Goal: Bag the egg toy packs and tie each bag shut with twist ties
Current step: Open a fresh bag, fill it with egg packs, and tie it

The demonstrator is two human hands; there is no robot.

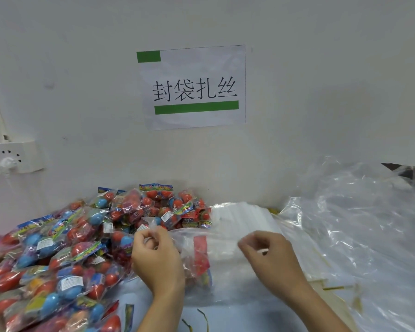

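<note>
A big heap of egg toy packs [58, 250], red and blue eggs in clear wrappers, covers the table's left half. A clear plastic bag [223, 264] lies between my hands with an egg toy pack [200, 257] showing through it. My left hand [157, 257] pinches the bag's upper left edge with curled fingers. My right hand [271, 257] pinches the bag's upper right edge. Green-gold twist ties [203, 318] lie on the table in front of the bag.
A stack of flat clear bags [244, 216] sits behind the bag against the wall. Large crumpled clear plastic [359, 224] fills the right side. More twist ties [333, 288] lie at the right. A wall socket [12, 156] and a paper sign [193, 87] are on the wall.
</note>
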